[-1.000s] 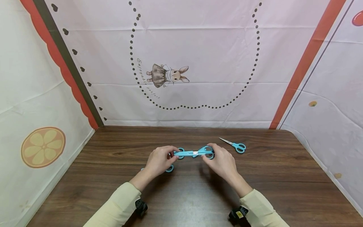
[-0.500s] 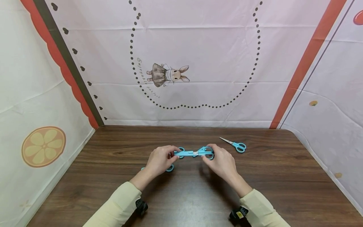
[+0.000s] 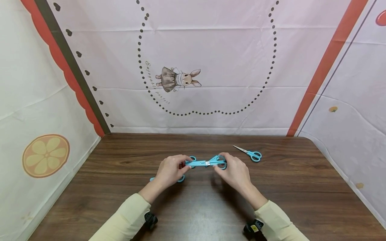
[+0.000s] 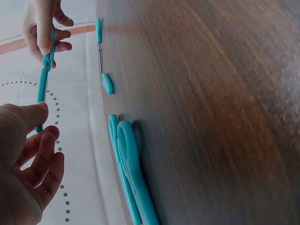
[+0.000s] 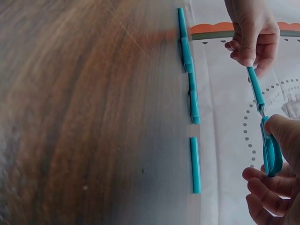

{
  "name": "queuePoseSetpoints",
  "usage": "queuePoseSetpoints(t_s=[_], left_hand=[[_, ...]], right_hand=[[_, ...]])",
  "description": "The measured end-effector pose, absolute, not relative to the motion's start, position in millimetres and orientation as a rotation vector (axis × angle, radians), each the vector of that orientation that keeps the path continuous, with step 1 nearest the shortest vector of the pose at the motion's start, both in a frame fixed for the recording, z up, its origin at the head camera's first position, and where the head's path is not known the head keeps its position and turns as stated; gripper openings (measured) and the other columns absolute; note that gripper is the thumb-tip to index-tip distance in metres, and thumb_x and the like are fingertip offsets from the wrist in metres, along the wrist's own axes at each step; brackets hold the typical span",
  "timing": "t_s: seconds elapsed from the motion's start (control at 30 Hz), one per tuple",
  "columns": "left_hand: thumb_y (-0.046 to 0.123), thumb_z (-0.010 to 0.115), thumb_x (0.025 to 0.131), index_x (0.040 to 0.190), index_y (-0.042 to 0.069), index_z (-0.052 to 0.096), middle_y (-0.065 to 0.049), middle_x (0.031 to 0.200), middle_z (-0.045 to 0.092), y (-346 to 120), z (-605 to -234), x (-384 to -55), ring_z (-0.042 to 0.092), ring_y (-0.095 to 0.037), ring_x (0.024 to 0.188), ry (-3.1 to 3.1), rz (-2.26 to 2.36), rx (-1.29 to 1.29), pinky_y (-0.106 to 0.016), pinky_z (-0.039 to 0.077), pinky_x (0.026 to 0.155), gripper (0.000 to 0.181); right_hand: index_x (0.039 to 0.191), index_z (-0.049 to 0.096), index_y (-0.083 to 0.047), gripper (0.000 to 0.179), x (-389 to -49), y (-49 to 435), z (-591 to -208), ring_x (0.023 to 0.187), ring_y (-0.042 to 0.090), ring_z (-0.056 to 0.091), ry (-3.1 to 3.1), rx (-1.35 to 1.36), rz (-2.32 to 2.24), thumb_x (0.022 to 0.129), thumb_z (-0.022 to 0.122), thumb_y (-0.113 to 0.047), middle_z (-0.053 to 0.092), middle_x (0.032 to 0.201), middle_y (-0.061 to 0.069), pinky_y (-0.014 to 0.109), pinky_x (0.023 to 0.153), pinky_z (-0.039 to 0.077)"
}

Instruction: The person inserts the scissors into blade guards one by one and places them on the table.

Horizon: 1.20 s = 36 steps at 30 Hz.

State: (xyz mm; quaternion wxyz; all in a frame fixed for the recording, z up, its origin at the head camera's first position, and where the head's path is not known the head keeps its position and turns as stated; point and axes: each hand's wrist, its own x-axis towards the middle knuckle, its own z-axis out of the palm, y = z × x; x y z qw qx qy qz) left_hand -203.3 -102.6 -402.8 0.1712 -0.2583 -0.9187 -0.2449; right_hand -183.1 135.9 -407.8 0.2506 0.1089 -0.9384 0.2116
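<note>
Held level above the table is a pair of light blue scissors [image 3: 214, 160], a short strip of bare metal showing near its pivot. A blue blade cover [image 3: 196, 163] sits over most of its blades. My left hand [image 3: 170, 169] pinches the far end of the cover between thumb and fingers. With thumb and fingers my right hand [image 3: 236, 170] grips the handle loops. In the right wrist view the handle [image 5: 271, 145] lies under the right thumb, the other fingers loosely bent. Part of the left fingertips is hidden in the head view.
Uncovered scissors [image 3: 254, 156] lie on the wooden table [image 3: 199, 207], back right. Blue handle loops [image 3: 181, 178] show under the left wrist, and another loop [image 3: 193, 157] behind the left fingers. In the right wrist view a blue strip [image 5: 195, 164] lies near more scissors [image 5: 194, 105].
My right hand has shifted very slightly left, toward the left hand, with the scissors' handle. The left hand and the scissors on the table look almost the same.
</note>
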Motion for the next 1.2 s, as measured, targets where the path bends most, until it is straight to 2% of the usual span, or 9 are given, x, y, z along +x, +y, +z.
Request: queuePoseSetpoints(t_s=[0.3,1.2], left_hand=[[0.023,0.073,0.079,0.096,0.023,0.069,0.018,0.064,0.048,-98.6,-405.8,-203.2,0.04,0.003,0.052,-2.608,-0.695,-0.73,-0.017,0.033,0.044,0.017],[0.025,0.074,0.079,0.096,0.023,0.07,0.017,0.063,0.046,-94.4,-402.0,-203.6,0.038,0.003,0.05,-2.579,-0.685,-0.751,-0.017,0.03,0.042,0.017]], right_hand=[[0.11,0.062,-0.013,0.043,-182.2,136.1,-407.0,0.055,0.01,0.05,-2.566,0.282,0.561,0.075,0.072,-0.036,0.065,0.072,0.001,0.025,0.046,0.036],[0.109,0.063,-0.013,0.044,-181.5,132.6,-406.9,0.062,0.015,0.056,-2.533,0.282,0.593,0.073,0.074,-0.035,0.067,0.08,0.001,0.03,0.05,0.042]])
